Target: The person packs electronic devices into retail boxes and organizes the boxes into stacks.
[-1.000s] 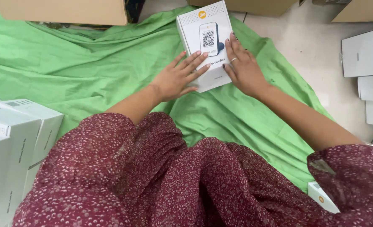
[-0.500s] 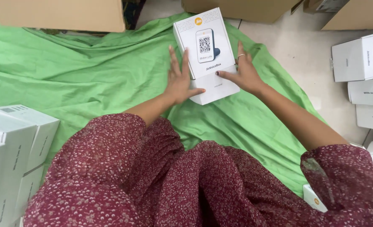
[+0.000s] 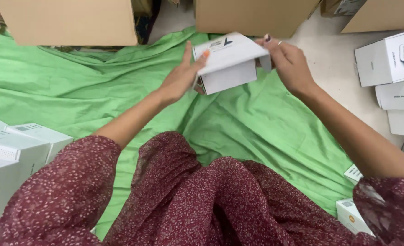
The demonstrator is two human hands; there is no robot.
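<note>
1. Spreading across the pale floor (image 3: 329, 59), a wrinkled green cloth (image 3: 74, 91) is filling the middle of the frame, with a dark red patterned dress (image 3: 202, 205) covering the lower part.
2. Along the top edge, 2 brown cardboard cartons are standing: one at upper left (image 3: 69, 20) and one at upper centre (image 3: 252, 16).
3. A white box (image 3: 231, 64) is being held up above the green cloth in the upper centre of the frame, tilted so that its lid face is slanting toward the camera and a plain side wall is showing below it.
4. The left hand (image 3: 181, 75) is pressing against the box's left edge, its fingers (image 3: 188, 52) stretched fairly straight and its thumb lying on the lid.
5. The right hand (image 3: 290, 64) is gripping the box's right end, its fingers (image 3: 268, 43) curling over the upper right corner; a ring is showing on one of them.
6. Both hands are thus holding the same box between them.
7. At the right edge, a stack of white boxes (image 3: 388, 59) is sitting on the floor.
8. At the lower left, more white boxes (image 3: 15, 150) are standing beside the sleeve.
9. Near the lower right, 2 small white boxes (image 3: 352, 214) are lying at the hem of the cloth.
</note>
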